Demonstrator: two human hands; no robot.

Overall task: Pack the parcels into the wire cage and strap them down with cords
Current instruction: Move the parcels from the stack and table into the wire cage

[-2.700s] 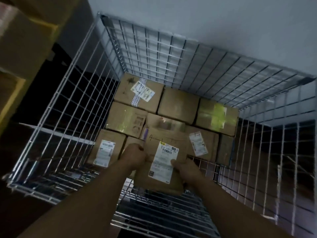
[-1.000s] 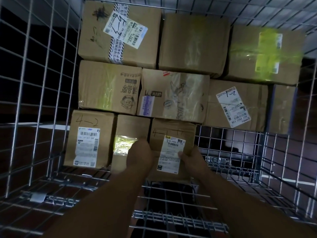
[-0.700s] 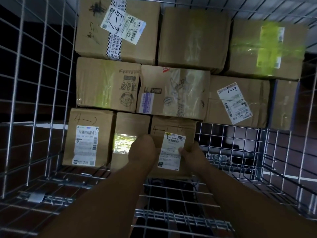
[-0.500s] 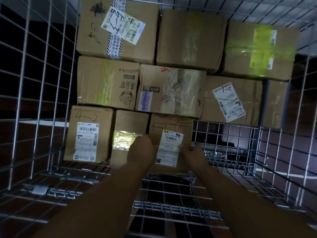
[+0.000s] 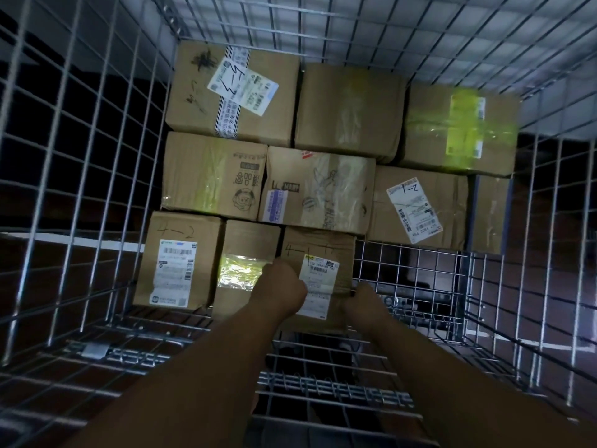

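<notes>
The grip is two-handed, left hand (image 5: 284, 287) and right hand (image 5: 361, 300) clasping opposite sides of the parcel (image 5: 324, 250), which lies lengthwise away from the person beside a neighbouring box (image 5: 248, 240), with bare wire cage (image 5: 420, 270) floor to its right.

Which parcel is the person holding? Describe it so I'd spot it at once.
Look inside the wire cage, at the row of three parcels nearest the person. The held parcel is the rightmost, with bare mesh floor to its right, left hand and right hand on its sides. Unlike the taped parcel beside it and the 4-2 parcel, its white label has a yellow mark on top.
</notes>
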